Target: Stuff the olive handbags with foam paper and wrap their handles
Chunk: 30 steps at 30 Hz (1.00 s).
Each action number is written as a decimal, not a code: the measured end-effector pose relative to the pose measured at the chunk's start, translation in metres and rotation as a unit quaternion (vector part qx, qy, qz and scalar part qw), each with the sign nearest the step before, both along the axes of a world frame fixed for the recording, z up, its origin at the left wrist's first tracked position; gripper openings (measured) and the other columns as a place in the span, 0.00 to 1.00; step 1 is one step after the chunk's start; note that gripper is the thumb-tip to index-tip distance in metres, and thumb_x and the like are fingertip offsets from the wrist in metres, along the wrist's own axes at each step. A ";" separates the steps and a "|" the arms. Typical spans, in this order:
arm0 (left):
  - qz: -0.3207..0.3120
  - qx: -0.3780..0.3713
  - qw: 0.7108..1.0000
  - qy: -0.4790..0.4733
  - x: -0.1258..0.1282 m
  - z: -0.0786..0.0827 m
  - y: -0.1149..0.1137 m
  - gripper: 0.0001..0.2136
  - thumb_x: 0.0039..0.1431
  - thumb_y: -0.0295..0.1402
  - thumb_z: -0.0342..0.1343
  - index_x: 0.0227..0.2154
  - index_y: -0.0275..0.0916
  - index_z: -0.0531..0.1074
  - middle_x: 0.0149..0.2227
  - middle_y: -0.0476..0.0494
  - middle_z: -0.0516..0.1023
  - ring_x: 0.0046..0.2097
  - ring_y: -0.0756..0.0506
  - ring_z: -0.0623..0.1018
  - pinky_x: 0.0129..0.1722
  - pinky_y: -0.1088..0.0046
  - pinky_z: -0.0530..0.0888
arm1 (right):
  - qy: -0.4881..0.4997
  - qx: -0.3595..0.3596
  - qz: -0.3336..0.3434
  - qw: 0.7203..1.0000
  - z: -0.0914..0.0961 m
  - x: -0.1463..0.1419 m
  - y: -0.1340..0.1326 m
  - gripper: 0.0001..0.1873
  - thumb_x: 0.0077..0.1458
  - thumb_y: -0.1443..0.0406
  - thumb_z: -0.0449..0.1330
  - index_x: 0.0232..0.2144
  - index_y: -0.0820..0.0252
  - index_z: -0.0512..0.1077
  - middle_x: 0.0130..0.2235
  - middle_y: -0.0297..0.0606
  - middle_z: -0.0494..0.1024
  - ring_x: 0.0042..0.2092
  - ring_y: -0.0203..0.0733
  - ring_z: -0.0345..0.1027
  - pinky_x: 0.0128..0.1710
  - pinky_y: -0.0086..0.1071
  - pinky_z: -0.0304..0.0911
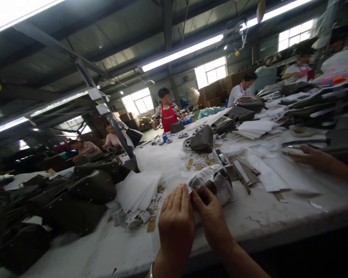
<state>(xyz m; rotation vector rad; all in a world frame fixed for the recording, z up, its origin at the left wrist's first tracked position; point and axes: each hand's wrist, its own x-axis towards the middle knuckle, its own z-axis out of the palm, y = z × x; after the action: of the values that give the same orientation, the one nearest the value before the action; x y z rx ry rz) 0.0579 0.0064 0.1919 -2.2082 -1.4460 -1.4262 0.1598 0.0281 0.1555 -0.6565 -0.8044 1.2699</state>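
My left hand (176,222) is above the front edge of the table, fingers pressed together and pointing away from me. Beside it my right hand (211,216) is closed, thumb and index finger meeting my left fingertips. Between the fingertips a corner of a small white piece (189,189) shows, perhaps paper or film; most of it is covered by my fingers. Just past my right hand lies a clear plastic wrapping (224,193) around dark and grey strap-like parts. To the left are fanned white sheets (140,189) and a pile of small tags (136,220).
Dark handbags (75,202) are heaped at the left. A grey bag (202,139), tape rolls (185,135) and white paper stacks (256,128) cover the table (266,216) further back. A co-worker's hand (307,156) reaches in at right; a person in a red apron (169,117) stands opposite.
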 end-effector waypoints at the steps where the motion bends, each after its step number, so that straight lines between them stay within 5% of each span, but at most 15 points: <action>1: 0.002 0.002 1.000 0.003 0.003 -0.004 0.000 0.17 0.64 0.32 0.54 0.54 0.43 0.74 0.56 0.38 0.75 0.57 0.34 0.75 0.59 0.54 0.70 | 0.003 -0.001 -0.003 1.000 0.000 0.000 0.000 0.17 0.51 0.52 0.68 0.32 0.58 0.73 0.34 0.36 0.77 0.39 0.43 0.69 0.41 0.33 0.65; 6: 0.024 0.016 0.999 0.046 0.012 -0.020 -0.002 0.22 0.65 0.29 0.51 0.62 0.44 0.65 0.63 0.38 0.67 0.62 0.34 0.69 0.63 0.52 0.65 | -0.007 0.007 -0.002 1.000 0.001 0.005 -0.001 0.18 0.53 0.50 0.67 0.32 0.59 0.74 0.35 0.37 0.78 0.39 0.44 0.70 0.43 0.34 0.66; 10: -0.009 0.000 0.998 0.059 0.004 -0.008 -0.003 0.22 0.65 0.28 0.51 0.61 0.43 0.66 0.61 0.38 0.70 0.62 0.35 0.70 0.62 0.53 0.66 | -0.016 -0.002 0.014 1.000 0.003 0.015 -0.002 0.16 0.49 0.54 0.71 0.34 0.59 0.77 0.37 0.38 0.79 0.43 0.45 0.70 0.46 0.34 0.65; 15: -0.122 -0.183 0.972 -0.080 -0.021 0.032 0.009 0.13 0.62 0.39 0.59 0.48 0.47 0.78 0.50 0.43 0.80 0.52 0.39 0.78 0.54 0.63 0.73 | -0.053 -0.014 0.050 0.997 0.012 0.027 -0.002 0.17 0.47 0.54 0.71 0.36 0.60 0.79 0.31 0.35 0.77 0.33 0.37 0.65 0.35 0.29 0.63; 19: -0.194 -0.310 0.919 -0.144 -0.031 0.042 0.021 0.14 0.60 0.42 0.60 0.45 0.44 0.78 0.43 0.44 0.82 0.45 0.41 0.80 0.46 0.69 0.75 | -0.110 0.012 0.070 0.991 0.023 0.031 0.002 0.18 0.49 0.52 0.70 0.36 0.59 0.79 0.27 0.32 0.73 0.30 0.34 0.62 0.30 0.27 0.59; 22: -0.175 -0.321 0.914 -0.175 -0.031 0.037 0.022 0.15 0.57 0.43 0.62 0.43 0.42 0.78 0.39 0.45 0.81 0.42 0.42 0.79 0.40 0.72 0.74 | -0.173 0.033 0.138 0.975 0.025 0.050 0.011 0.18 0.50 0.52 0.69 0.38 0.59 0.79 0.27 0.32 0.73 0.30 0.36 0.65 0.30 0.28 0.60; 26: -0.110 -0.315 0.913 -0.236 -0.032 0.032 0.023 0.17 0.53 0.46 0.63 0.39 0.39 0.78 0.33 0.47 0.79 0.34 0.45 0.75 0.32 0.75 0.70 | -0.241 0.142 0.294 0.914 0.014 0.116 0.046 0.20 0.52 0.50 0.67 0.30 0.63 0.80 0.27 0.38 0.75 0.29 0.37 0.68 0.30 0.29 0.64; 28: -0.100 -0.305 0.903 -0.287 -0.033 0.033 0.027 0.18 0.51 0.47 0.63 0.38 0.38 0.78 0.31 0.48 0.77 0.32 0.47 0.73 0.31 0.75 0.68 | -0.166 0.115 0.152 0.968 0.007 0.154 0.078 0.22 0.54 0.47 0.64 0.28 0.60 0.78 0.25 0.35 0.74 0.23 0.33 0.64 0.25 0.27 0.63; 30: -0.113 -0.301 0.886 -0.333 -0.031 0.034 0.033 0.18 0.50 0.48 0.64 0.37 0.38 0.78 0.30 0.49 0.76 0.31 0.49 0.71 0.31 0.76 0.68 | -0.218 0.036 -0.050 0.974 -0.001 0.185 0.118 0.22 0.56 0.46 0.61 0.34 0.57 0.79 0.33 0.39 0.79 0.31 0.38 0.71 0.34 0.31 0.68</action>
<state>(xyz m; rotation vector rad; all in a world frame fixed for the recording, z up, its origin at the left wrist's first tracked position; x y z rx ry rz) 0.0265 0.0390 0.2258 -2.3909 -2.1435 -2.2217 0.3443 0.1456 0.1544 -0.9215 -1.1573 1.0114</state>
